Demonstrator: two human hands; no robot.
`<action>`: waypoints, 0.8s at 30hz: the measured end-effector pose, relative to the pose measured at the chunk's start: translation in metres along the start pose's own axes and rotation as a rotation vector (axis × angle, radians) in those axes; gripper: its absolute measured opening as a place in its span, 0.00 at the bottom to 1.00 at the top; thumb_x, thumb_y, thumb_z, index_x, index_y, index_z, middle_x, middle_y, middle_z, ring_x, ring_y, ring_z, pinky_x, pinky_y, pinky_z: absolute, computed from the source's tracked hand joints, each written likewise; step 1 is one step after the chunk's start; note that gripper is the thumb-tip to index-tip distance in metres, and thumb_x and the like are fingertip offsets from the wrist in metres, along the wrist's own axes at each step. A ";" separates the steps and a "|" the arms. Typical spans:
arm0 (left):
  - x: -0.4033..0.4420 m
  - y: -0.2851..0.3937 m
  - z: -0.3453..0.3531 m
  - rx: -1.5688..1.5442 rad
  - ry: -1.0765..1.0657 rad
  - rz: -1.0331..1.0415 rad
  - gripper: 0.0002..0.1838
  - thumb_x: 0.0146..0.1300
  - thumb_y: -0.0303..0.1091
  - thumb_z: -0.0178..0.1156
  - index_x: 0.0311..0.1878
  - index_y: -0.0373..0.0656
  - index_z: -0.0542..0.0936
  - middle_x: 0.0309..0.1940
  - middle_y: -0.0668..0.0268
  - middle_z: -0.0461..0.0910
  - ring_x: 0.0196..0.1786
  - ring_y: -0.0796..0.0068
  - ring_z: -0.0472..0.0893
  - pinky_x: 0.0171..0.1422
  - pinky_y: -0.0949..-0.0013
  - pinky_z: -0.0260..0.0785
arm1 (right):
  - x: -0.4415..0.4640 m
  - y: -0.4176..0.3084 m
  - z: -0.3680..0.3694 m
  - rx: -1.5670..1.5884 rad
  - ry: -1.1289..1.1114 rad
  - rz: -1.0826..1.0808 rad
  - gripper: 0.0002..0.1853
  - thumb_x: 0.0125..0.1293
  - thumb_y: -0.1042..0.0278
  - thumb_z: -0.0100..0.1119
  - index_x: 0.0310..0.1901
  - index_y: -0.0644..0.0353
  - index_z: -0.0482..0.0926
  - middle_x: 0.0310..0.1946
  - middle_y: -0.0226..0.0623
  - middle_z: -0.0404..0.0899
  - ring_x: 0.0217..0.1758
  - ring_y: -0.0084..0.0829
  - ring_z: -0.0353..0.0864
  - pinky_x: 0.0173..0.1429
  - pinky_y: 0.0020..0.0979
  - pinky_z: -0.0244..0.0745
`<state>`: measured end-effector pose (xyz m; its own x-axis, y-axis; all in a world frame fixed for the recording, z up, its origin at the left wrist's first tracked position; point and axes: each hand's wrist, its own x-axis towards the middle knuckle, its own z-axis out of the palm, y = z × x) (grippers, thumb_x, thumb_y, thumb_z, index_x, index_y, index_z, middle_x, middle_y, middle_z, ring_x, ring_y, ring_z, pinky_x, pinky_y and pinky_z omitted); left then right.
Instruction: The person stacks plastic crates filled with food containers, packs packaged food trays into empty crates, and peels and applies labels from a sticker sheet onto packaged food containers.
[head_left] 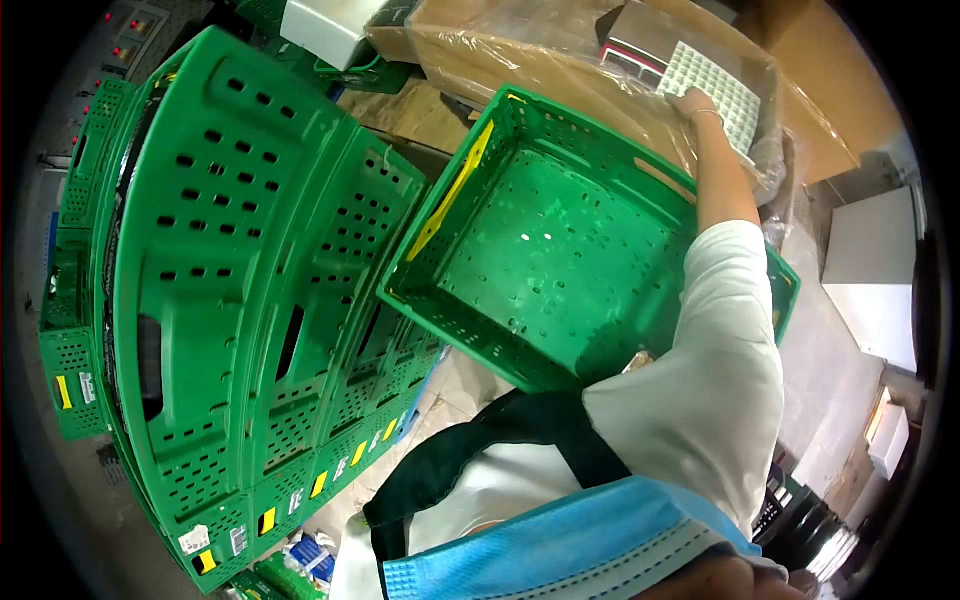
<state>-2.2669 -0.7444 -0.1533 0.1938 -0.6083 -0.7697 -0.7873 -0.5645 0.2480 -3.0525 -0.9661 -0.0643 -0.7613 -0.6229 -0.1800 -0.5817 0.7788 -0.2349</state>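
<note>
My right hand [692,104] reaches over the far side of an open green plastic crate [560,260] to a pale green sheet with a raised grid pattern [738,95]. Its fingers are closed at the sheet's near left edge. Beneath and behind the sheet, a large cardboard box [500,62] with clear plastic film holds it and a dark grey box [650,40]. Tilted in front of my chest, the crate shows a bare, perforated bottom and a yellow strip on its left wall. My left hand is out of view.
On the left rises a tall stack of green crates [200,300] with yellow labels. A white box [325,28] stands at the back, and another white box [872,275] is at the right. A blue face mask [570,540] covers part of the bottom view.
</note>
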 end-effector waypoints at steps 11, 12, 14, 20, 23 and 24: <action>-0.021 0.005 0.017 -0.138 0.030 -0.118 0.13 0.55 0.41 0.48 0.32 0.43 0.76 0.31 0.55 0.76 0.34 0.57 0.76 0.38 0.61 0.68 | 0.032 -0.045 0.013 -0.104 -0.042 0.454 0.35 0.53 0.51 0.47 0.60 0.56 0.52 0.51 0.40 0.69 0.52 0.39 0.70 0.54 0.48 0.58; -0.022 0.005 0.018 -0.138 0.028 -0.117 0.12 0.55 0.41 0.48 0.32 0.43 0.76 0.31 0.55 0.76 0.34 0.57 0.76 0.38 0.61 0.68 | 0.038 -0.041 0.013 -0.064 -0.010 0.400 0.30 0.53 0.54 0.47 0.57 0.56 0.59 0.49 0.38 0.70 0.51 0.37 0.71 0.53 0.45 0.60; -0.020 0.004 0.017 -0.132 0.020 -0.115 0.12 0.55 0.41 0.48 0.32 0.43 0.76 0.31 0.55 0.76 0.33 0.57 0.76 0.38 0.60 0.68 | 0.033 -0.038 0.002 -0.029 0.091 0.262 0.17 0.55 0.61 0.45 0.45 0.54 0.75 0.47 0.36 0.73 0.49 0.35 0.73 0.49 0.36 0.65; -0.020 -0.001 0.012 -0.136 0.016 -0.091 0.12 0.55 0.40 0.48 0.32 0.43 0.76 0.31 0.55 0.76 0.33 0.57 0.76 0.37 0.60 0.68 | 0.021 -0.034 -0.050 -0.111 0.251 0.177 0.15 0.55 0.65 0.43 0.42 0.51 0.77 0.45 0.36 0.74 0.49 0.36 0.73 0.46 0.34 0.68; -0.022 -0.003 0.009 -0.127 0.015 -0.071 0.12 0.55 0.40 0.48 0.32 0.44 0.76 0.31 0.55 0.76 0.33 0.57 0.76 0.37 0.60 0.68 | 0.016 -0.027 -0.063 -0.074 0.286 0.170 0.15 0.54 0.64 0.44 0.41 0.54 0.77 0.45 0.37 0.74 0.49 0.37 0.73 0.47 0.35 0.68; -0.022 -0.005 0.008 -0.121 0.018 -0.064 0.12 0.55 0.40 0.48 0.32 0.44 0.76 0.31 0.55 0.76 0.32 0.57 0.76 0.37 0.60 0.68 | 0.018 -0.020 -0.065 -0.018 0.258 0.165 0.15 0.54 0.62 0.45 0.41 0.55 0.77 0.45 0.38 0.74 0.49 0.38 0.73 0.48 0.34 0.67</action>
<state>-2.2723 -0.7240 -0.1425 0.2524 -0.5781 -0.7759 -0.6966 -0.6651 0.2691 -3.0731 -0.9885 -0.0007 -0.8921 -0.4505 0.0345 -0.4475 0.8705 -0.2048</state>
